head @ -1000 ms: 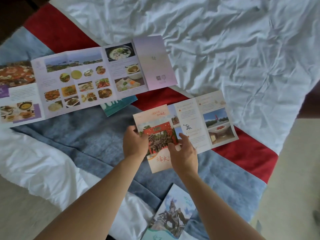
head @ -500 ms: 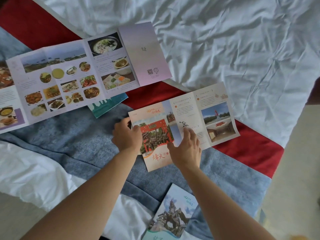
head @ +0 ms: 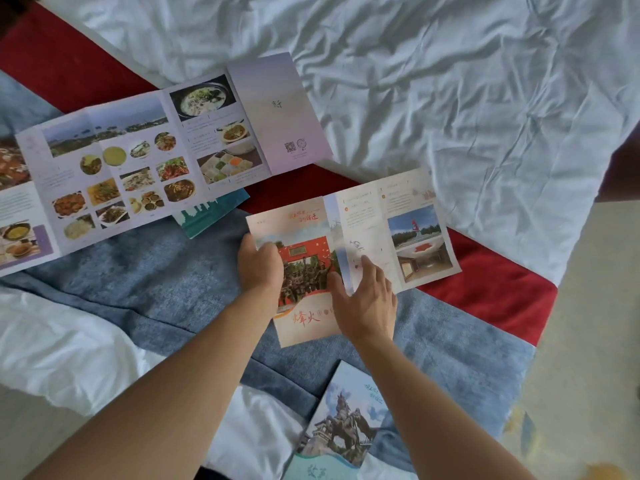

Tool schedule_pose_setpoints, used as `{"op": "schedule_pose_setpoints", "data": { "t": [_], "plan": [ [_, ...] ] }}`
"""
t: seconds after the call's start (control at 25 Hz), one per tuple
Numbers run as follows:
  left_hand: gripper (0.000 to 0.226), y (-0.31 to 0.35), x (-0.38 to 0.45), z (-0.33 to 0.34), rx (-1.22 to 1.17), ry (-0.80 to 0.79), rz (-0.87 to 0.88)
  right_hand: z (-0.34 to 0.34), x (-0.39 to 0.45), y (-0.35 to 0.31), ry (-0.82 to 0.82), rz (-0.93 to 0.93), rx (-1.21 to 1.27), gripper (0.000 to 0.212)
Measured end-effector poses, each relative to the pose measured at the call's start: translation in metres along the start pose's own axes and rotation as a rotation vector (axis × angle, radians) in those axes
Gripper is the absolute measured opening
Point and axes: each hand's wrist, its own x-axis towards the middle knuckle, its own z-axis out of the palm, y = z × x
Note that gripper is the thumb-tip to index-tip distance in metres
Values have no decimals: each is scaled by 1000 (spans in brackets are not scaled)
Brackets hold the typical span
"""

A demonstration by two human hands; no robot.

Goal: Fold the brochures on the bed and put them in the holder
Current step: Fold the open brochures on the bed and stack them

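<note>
Red-covered brochure (head: 311, 268) now has its cover panel flattened: your left hand (head: 260, 268) grips its edge, right hand (head: 363, 299) has slid forward, fingers (head: 367, 268) spread flat on the crease; remaining panels lie beyond your fingertips.

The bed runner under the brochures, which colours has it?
Red and blue-grey bands on the cloth bed runner, seen in the head view.

A bedroom, likely a hotel room, is showing here: a bed (head: 450, 81) with a crumpled white sheet is filling the upper right of the frame, a red and blue runner (head: 138, 282) is lying across it, travel and food brochures (head: 138, 174) are spreading over it, and pale carpet (head: 588, 306) is showing at right.
</note>
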Motion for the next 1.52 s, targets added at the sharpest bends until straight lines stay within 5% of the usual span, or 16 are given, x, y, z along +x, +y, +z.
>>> {"op": "schedule_pose_setpoints", "data": {
  "t": [0.16,0.32,0.52,0.76,1.0,1.52],
  "plan": [
    [26,17,7,-10,25,30,115,-10,-10,-20,11,-95,188,72],
    [55,17,0,-4,238,-93,397,-11,-9,-32,2,-61,321,41],
    [82,-8,-19,16,557,-252,694,-13,1,-13,64,59,377,50],
    [75,-28,-28,38,688,-413,696,-11,19,21,191,110,236,60],
    [68,-34,-28,56,840,-386,743,-3,36,45,118,77,27,72],
    [37,-41,-50,52,697,-379,815,-5,6,53,81,62,173,63]
  ]
}}
